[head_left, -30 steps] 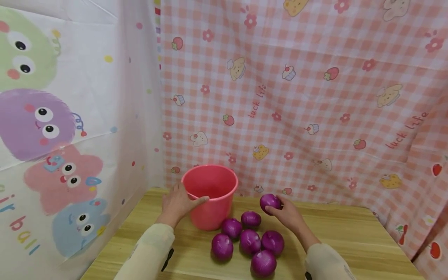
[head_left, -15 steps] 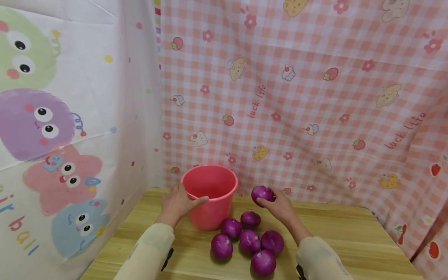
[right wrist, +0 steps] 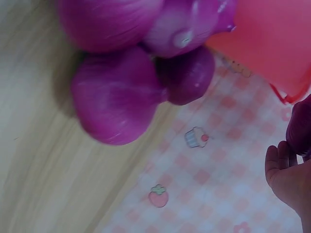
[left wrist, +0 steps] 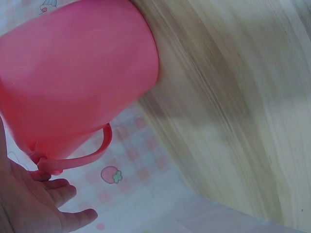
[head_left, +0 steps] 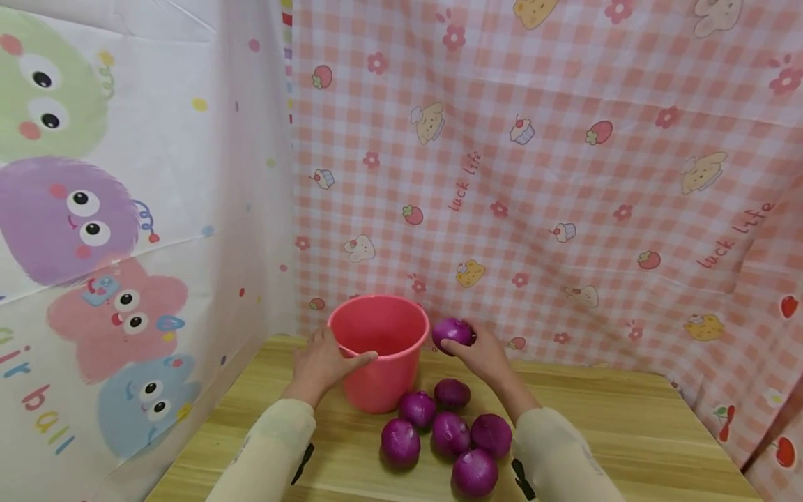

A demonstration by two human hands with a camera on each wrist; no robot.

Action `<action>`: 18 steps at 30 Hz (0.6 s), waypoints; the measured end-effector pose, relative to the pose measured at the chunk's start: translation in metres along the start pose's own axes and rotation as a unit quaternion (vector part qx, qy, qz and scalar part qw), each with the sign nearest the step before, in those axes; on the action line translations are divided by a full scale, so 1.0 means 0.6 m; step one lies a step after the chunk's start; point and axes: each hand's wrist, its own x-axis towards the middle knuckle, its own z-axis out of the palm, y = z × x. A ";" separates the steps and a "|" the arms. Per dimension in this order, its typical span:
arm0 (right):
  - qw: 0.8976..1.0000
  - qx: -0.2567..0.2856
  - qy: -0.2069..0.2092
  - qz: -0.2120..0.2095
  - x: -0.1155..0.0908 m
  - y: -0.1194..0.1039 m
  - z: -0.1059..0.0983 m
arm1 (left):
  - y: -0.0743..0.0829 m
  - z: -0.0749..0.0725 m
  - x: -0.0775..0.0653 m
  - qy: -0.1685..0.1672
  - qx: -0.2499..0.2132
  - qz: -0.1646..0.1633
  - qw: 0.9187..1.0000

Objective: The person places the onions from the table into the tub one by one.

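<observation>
A pink plastic bucket (head_left: pixel 379 383) stands upright on the table. My left hand (head_left: pixel 320 362) holds its left side at the rim, thumb lying along the near edge. In the left wrist view, the fingers of that hand (left wrist: pixel 34 204) extend beside the bucket's handle (left wrist: pixel 80 161). Just right of the rim, raised above the tabletop, is a purple onion (head_left: pixel 453 333) gripped by my right hand (head_left: pixel 488 355), thumb on its near side. The right wrist view catches only part of this onion (right wrist: pixel 300 128). Several more purple onions (head_left: pixel 450 434) lie grouped in front of the bucket.
The wood-grain table (head_left: pixel 602 418) extends to the right of the onions. A pink checked cloth (head_left: pixel 539 188) hangs behind it, and a white cartoon-printed cloth (head_left: pixel 169 202) hangs on the left.
My right hand has carried its onion left and upward, closer to the bucket's rim. My left hand and the bucket have stayed in place, as have the onions on the table.
</observation>
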 end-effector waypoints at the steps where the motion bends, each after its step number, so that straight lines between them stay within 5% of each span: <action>1: 1.000 0.000 -0.001 0.002 0.001 -0.006 0.003 | 0.000 0.000 0.000 0.000 -0.001 0.001 1.000; 18: 0.999 0.027 0.003 -0.017 0.026 -0.065 0.045 | -0.001 0.001 -0.002 0.002 0.004 0.002 1.000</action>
